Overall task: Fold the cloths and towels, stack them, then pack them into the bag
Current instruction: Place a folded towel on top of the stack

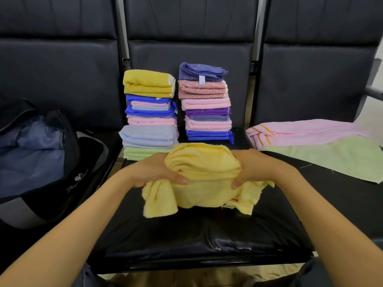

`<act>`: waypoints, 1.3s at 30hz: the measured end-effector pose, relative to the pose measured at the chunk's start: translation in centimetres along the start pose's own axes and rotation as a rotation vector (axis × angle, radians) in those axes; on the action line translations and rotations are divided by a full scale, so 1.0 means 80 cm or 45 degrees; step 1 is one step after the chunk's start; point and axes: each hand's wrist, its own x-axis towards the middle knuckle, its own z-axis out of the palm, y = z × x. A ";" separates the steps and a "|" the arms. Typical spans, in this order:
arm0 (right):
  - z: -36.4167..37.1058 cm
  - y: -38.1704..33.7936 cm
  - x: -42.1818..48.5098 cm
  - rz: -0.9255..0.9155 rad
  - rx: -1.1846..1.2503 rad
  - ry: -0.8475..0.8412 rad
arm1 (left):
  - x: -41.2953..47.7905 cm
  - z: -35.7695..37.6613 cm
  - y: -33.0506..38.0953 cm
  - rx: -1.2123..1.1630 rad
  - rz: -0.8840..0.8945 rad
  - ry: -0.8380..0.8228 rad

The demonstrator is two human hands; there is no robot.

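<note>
the left hand (157, 172) and the right hand (255, 168) both hold a soft yellow towel (205, 177), one hand on each side. the fingers of each hand are curled round the bunched-up towel. the towel is up in the air over the middle black seat (196, 235), and its loose ends hang down toward the seat.

behind the towel, two piles of folded cloths stand side by side at the back of the same seat. the left pile (149, 114) has a darker yellow towel on top and a light green one at the bottom. the right pile (207, 104) has a purple-blue cloth on top and a bright blue one at the bottom.

a dark bag (41, 162) sits on the seat to the left. it is open and looks blue inside.

on the seat to the right, a pink towel (306, 131) lies just behind a light green cloth (335, 158) and touches it.
</note>
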 end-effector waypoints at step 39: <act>-0.042 -0.075 -0.077 0.194 -0.499 0.433 | -0.068 0.006 0.040 0.808 -0.051 0.793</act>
